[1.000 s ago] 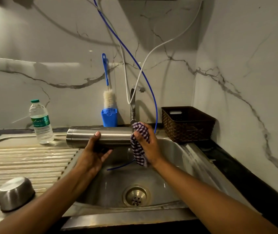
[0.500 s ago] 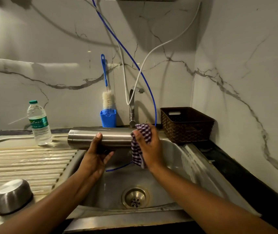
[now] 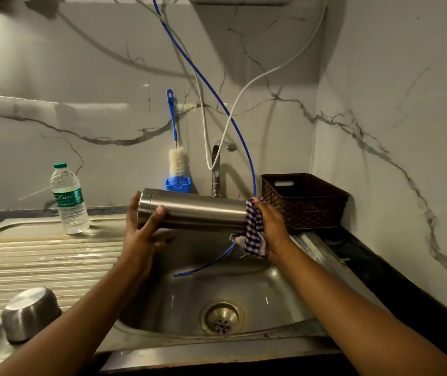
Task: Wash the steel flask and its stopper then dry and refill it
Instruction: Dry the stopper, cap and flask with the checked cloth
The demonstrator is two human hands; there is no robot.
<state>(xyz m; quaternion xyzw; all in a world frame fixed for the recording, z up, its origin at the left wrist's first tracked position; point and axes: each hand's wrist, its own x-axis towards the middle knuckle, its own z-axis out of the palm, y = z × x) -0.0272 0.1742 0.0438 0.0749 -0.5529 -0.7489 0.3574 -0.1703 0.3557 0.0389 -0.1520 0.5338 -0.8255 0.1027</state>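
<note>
The steel sink (image 3: 285, 289) fills the lower middle of the view, with its ribbed draining board (image 3: 40, 256) running off to the left and the dark bench (image 3: 366, 256) along the right wall. The flask (image 3: 200, 213) is held in the air over the basin, just in front of the tap (image 3: 217, 169). It lies on its side, its long axis running left to right across the person and its right end tipped a little lower. It is a plain brushed-steel cylinder with a seam ringing it near the left end and a streak of light along its upper flank. No drops or suds can be made out on it, and which end is the mouth cannot be told, since the right end is covered. The left hand (image 3: 141, 234) takes the left end, thumb laid on the near face and fingers (image 3: 133, 210) spread and reaching round the back, so the flask lies up and to the right of the palm. The right hand (image 3: 274, 226) grips the right end through a checked cloth (image 3: 255, 232), its fingers bunched on the fabric, whose loose tail hangs below. This looks like drying, and the coming stroke would likely run along the axis from the right end toward the left, with the right hand placed to make it. No stopper can be picked out.
</note>
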